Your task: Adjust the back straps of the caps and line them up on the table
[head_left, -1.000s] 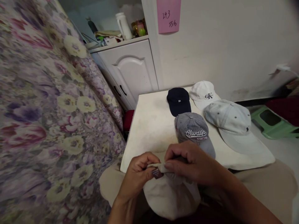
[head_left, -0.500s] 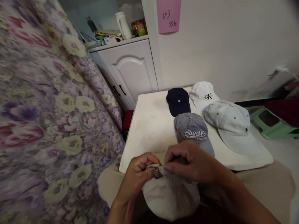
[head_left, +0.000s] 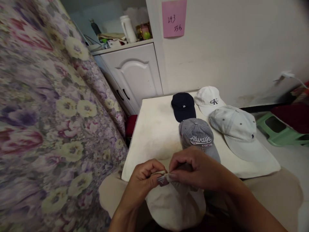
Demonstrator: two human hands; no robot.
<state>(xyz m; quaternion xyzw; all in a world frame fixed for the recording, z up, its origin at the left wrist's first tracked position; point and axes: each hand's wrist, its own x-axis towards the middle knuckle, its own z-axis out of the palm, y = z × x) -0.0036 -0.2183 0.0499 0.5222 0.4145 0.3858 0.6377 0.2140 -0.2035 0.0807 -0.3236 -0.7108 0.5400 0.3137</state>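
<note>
A cream baseball cap rests in my lap at the table's near edge. My left hand pinches the strap at its back, where a small dark reddish tag shows by the thumb. Close beside it, my right hand grips the other part of the strap between thumb and forefinger. The two hands nearly meet, and the fastening between the fingers is partly hidden. Just beyond my right hand lies a grey cap with "Always" lettering.
On the cream-covered table are also a navy cap, a white cap and a pale blue cap. A floral curtain hangs at left. A green stool stands at right, and a white cabinet behind.
The view has shifted slightly, so the background sits a little lower. Both hands keep their hold on the cap's strap with hardly any movement.
</note>
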